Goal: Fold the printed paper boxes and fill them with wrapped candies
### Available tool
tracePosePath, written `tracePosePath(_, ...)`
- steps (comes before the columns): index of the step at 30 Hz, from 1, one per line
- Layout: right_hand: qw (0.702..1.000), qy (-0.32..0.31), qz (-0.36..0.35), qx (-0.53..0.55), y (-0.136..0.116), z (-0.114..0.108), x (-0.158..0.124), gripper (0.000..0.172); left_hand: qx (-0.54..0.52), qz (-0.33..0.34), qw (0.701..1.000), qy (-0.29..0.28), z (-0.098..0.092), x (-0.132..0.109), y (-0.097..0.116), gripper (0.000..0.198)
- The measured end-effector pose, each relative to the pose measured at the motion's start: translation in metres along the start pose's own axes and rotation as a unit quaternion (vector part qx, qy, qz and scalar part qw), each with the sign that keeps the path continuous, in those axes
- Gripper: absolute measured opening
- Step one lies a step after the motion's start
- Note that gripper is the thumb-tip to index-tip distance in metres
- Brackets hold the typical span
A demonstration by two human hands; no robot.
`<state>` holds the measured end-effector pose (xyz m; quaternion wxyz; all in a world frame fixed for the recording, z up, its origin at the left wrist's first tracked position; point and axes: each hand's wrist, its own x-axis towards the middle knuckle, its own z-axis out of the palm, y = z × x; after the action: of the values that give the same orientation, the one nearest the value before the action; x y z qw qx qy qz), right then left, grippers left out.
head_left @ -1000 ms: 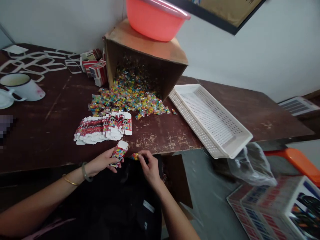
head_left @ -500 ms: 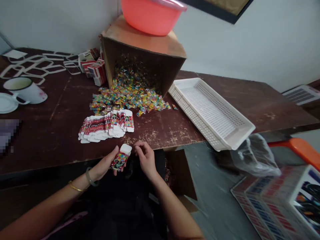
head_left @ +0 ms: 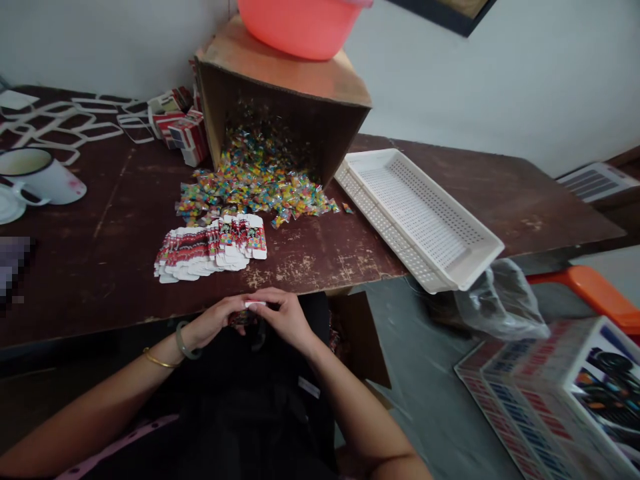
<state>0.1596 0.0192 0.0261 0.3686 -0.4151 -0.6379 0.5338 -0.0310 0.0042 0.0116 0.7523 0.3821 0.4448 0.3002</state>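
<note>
Below the table's front edge, my left hand (head_left: 219, 323) is closed around a small printed candy box (head_left: 242, 319), most of it hidden by the fingers. My right hand (head_left: 286, 317) meets it from the right, thumb and fingers pinching the white end flap (head_left: 255, 304) of that box. On the table just beyond lies an overlapping row of flat red and white candy boxes (head_left: 200, 252). Behind them, small wrapped candies (head_left: 260, 190) spill out of a cardboard carton (head_left: 285, 73) lying on its side.
A white perforated tray (head_left: 420, 213) stands at the table's right edge, beside a clear plastic bag (head_left: 503, 303). On the left are an enamel mug (head_left: 53, 177) and red boxes (head_left: 187, 137). A pink basin (head_left: 305, 27) tops the carton. An open carton (head_left: 363, 333) sits below the table.
My right hand has moved left onto the candy box and now grips its white flap. The box has tipped, so its printed face shows less. The view has shifted slightly.
</note>
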Motion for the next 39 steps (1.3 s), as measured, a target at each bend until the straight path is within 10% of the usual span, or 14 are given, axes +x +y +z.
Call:
tracePosePath(10, 0.994, 0.053, -0.06, -0.072, 0.011, 0.001, -0.032, 0.024, -0.064, -0.053, 0.991, -0.103, 0.013, -0.009, -0.012, 0.045)
tracePosePath(15, 0.963, 0.217, 0.075, -0.141, 0.005, -0.109, -0.073, 0.026, 0.043, -0.021, 0.995, -0.092, 0.011, 0.006, -0.011, 0.049)
tracePosePath(18, 0.941, 0.19, 0.102, -0.261, 0.011, -0.15, -0.07, 0.025, 0.073, -0.017, 0.997, -0.027, 0.0, 0.011, -0.006, 0.045)
tracePosePath(24, 0.938, 0.019, -0.107, -0.329, 0.053, -0.06, 0.064, 0.046, 0.009, -0.03, 0.999, 0.021, -0.005, 0.014, 0.001, 0.045)
tracePosePath(28, 0.92, 0.006, -0.126, -0.371, 0.064, -0.03, 0.123, 0.02, 0.011, -0.048, 0.999, 0.021, -0.014, 0.007, 0.006, 0.045)
tracePosePath(34, 0.91, -0.065, -0.232, -0.337, 0.051, -0.006, 0.038, 0.021, -0.181, -0.018, 0.983, 0.013, -0.028, 0.015, 0.008, 0.046)
tracePosePath(39, 0.943, 0.016, -0.196, -0.27, 0.03, 0.012, 0.008, 0.021, -0.042, -0.023, 0.995, 0.088, -0.004, 0.034, -0.004, 0.018)
